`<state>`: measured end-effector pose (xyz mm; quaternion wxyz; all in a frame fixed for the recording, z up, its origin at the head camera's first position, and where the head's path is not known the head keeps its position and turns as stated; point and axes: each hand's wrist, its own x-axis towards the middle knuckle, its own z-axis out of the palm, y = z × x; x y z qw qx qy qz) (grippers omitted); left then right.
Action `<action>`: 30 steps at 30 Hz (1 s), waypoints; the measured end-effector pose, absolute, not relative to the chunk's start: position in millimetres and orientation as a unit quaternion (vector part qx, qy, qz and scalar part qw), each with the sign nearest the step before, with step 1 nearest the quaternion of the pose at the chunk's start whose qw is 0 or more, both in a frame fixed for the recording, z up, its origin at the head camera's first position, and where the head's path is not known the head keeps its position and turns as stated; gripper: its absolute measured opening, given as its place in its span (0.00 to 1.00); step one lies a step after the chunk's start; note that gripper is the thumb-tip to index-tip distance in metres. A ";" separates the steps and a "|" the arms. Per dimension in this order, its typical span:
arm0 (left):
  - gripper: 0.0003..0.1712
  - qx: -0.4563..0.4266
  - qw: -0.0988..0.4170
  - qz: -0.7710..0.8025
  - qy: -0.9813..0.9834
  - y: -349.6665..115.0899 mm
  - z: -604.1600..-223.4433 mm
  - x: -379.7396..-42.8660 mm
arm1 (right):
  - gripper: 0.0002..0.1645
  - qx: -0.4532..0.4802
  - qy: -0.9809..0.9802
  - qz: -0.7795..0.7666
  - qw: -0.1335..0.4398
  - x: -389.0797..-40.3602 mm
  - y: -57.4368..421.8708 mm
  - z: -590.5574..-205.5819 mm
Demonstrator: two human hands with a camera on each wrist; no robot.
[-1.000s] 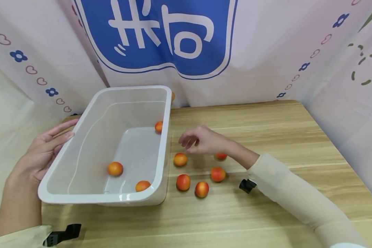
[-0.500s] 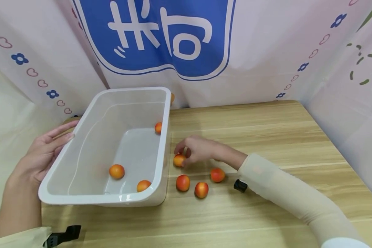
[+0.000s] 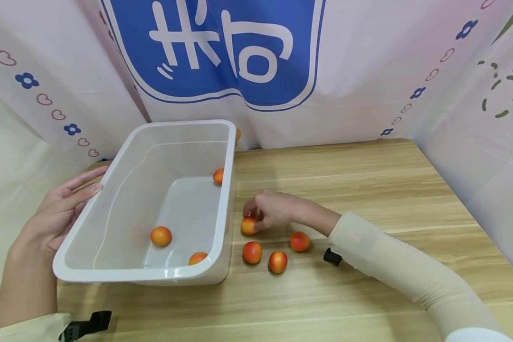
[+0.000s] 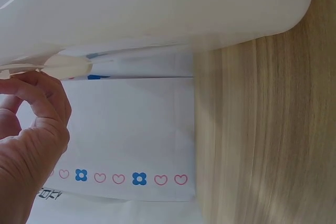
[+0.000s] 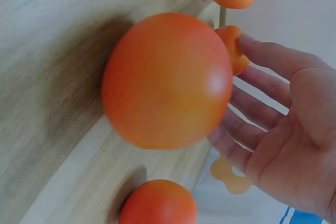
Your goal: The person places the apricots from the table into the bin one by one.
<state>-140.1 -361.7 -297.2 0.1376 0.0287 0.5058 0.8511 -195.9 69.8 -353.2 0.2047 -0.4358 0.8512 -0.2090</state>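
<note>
On the left stands a white translucent plastic tub (image 3: pixel 228 199). My left hand (image 3: pixel 61 209) grips its left rim, thumb on the edge; the left wrist view shows the curled fingers (image 4: pixel 44 95) at that rim. Beside the tub's right wall, my right hand (image 3: pixel 275 209) pinches a small orange-red round fruit (image 3: pixel 248 226) between thumb and fingers, low over the table. The right wrist view shows the thumb against this fruit (image 5: pixel 231 51), partly hidden by a nearer one (image 5: pixel 168 82). Inside the tub lie three more fruits, one on the base (image 3: pixel 160 236).
Three fruits lie near the right hand on the wooden table (image 3: pixel 367 190): one close to the tub (image 3: pixel 252 252), another in front (image 3: pixel 278 261), a third below the wrist (image 3: pixel 300 241). A white printed cloth (image 3: pixel 359 85) hangs behind the table.
My right hand has come down and left onto the fruit by the tub and now pinches it. That fruit has shifted slightly toward me. The left hand keeps its hold.
</note>
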 end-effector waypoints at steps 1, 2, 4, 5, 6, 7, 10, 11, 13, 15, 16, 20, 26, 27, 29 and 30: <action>0.25 0.030 0.137 0.850 0.507 -361.9 -297.6 -140.2 | 0.17 -0.438 0.851 -0.206 0.203 -195.5 69.5 -353.3; 0.25 0.030 0.137 0.850 0.509 -362.0 -298.0 -140.2 | 0.16 -0.441 0.851 -0.204 0.201 -195.1 69.1 -353.6; 0.25 0.028 0.137 0.849 0.510 -362.1 -298.5 -139.9 | 0.14 -0.446 0.850 -0.202 0.195 -194.6 68.4 -354.6; 0.25 0.027 0.137 0.849 0.510 -362.2 -298.6 -139.7 | 0.14 -0.445 0.850 -0.204 0.194 -194.4 68.0 -355.0; 0.25 0.026 0.137 0.849 0.510 -362.2 -298.7 -139.5 | 0.14 -0.444 0.851 -0.205 0.193 -194.4 67.8 -355.6; 0.25 0.025 0.137 0.849 0.509 -362.2 -298.8 -139.3 | 0.15 -0.442 0.851 -0.207 0.193 -194.4 67.8 -356.3; 0.25 0.026 0.138 0.850 0.507 -362.1 -298.8 -139.4 | 0.18 -0.442 0.850 -0.210 0.195 -194.1 67.6 -357.8; 0.25 0.026 0.138 0.851 0.506 -362.0 -298.9 -139.4 | 0.19 -0.443 0.849 -0.210 0.197 -194.0 67.6 -358.1; 0.25 0.028 0.138 0.851 0.506 -361.9 -298.9 -139.5 | 0.20 -0.447 0.846 -0.210 0.200 -193.7 67.4 -358.3; 0.25 0.030 0.138 0.851 0.506 -361.8 -298.8 -139.6 | 0.20 -0.450 0.844 -0.212 0.202 -193.6 66.6 -357.9; 0.25 0.032 0.138 0.851 0.506 -361.7 -298.8 -139.6 | 0.20 -0.451 0.843 -0.214 0.202 -193.6 66.0 -357.6; 0.25 0.035 0.139 0.848 0.510 -361.3 -298.4 -139.9 | 0.20 -0.452 0.841 -0.219 0.201 -192.5 64.0 -356.7; 0.25 0.031 0.138 0.851 0.506 -360.8 -297.9 -140.0 | 0.16 -0.456 0.845 -0.205 0.191 -190.5 62.4 -355.9; 0.25 0.030 0.138 0.851 0.506 -360.8 -297.9 -139.9 | 0.15 -0.457 0.845 -0.204 0.191 -190.5 62.3 -355.9; 0.25 0.028 0.138 0.850 0.508 -360.7 -297.9 -139.7 | 0.13 -0.458 0.843 -0.206 0.191 -191.3 62.3 -356.5; 0.25 0.028 0.137 0.850 0.508 -360.7 -298.0 -139.6 | 0.12 -0.459 0.842 -0.208 0.192 -191.9 62.4 -356.9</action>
